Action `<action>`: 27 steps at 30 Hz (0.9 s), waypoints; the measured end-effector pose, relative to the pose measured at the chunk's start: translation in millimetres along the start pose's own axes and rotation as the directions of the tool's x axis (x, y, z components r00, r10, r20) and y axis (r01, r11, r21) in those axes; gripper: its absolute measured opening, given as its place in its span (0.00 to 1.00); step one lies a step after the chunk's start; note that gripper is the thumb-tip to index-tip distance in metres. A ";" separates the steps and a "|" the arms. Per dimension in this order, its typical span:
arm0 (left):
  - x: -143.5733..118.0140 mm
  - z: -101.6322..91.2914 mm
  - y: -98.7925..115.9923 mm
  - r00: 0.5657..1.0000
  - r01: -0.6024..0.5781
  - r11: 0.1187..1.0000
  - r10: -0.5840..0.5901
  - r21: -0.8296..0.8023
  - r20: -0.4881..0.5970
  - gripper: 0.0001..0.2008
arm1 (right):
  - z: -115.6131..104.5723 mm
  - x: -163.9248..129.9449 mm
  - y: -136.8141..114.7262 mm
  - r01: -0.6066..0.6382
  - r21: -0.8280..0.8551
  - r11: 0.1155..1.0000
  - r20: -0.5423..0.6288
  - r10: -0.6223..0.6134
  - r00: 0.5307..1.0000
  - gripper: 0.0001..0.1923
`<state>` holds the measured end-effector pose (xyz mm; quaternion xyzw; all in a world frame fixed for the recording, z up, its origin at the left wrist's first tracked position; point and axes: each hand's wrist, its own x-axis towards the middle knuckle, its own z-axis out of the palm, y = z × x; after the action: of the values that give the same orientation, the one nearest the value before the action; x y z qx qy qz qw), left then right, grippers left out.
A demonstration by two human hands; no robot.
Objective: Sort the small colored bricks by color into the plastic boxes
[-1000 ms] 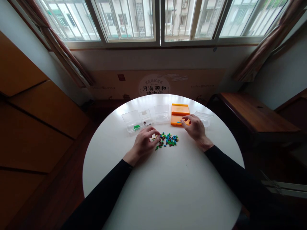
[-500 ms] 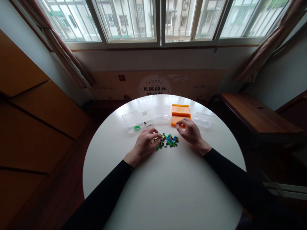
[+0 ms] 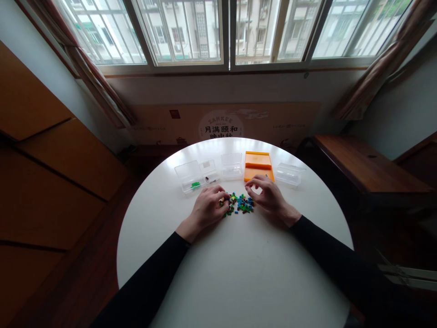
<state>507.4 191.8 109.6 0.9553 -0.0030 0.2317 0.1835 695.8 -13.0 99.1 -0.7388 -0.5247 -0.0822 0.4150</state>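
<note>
While both hands rest curled on a white table (image 3: 239, 273), left hand (image 3: 206, 210) and right hand (image 3: 269, 198) flank small bricks (image 3: 239, 203), fingertips pinching, contents too small to tell.

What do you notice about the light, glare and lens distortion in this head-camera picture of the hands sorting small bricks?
Head view: daylight from the windows backlights the room, leaving the side walls dim; soft glare on the far rim of the white table; wide-angle bending curves the window frames; the small coloured bricks between left hand and right hand are too tiny to resolve.
</note>
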 end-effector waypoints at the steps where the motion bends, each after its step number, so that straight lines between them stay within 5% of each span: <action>1: 0.2 -0.8 1.1 1.000 0.006 1.000 -0.006 0.000 0.001 0.05 | 0.3 -0.1 0.2 0.003 0.005 1.000 0.001 -0.003 1.000 0.04; 13: 2.9 -4.9 4.9 0.992 0.124 0.991 -0.123 -0.059 0.010 0.04 | 2.6 -0.9 3.6 0.027 0.048 0.998 0.037 -0.029 0.999 0.03; 27: 1.9 0.7 0.1 0.997 0.056 0.998 -0.056 -0.008 0.061 0.05 | 2.8 -2.1 -2.1 0.069 0.064 0.996 0.069 -0.074 0.995 0.03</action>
<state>509.4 191.6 110.0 0.9607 0.0172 0.1974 0.1943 692.2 -12.4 97.3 -0.7088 -0.5676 -0.0544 0.4153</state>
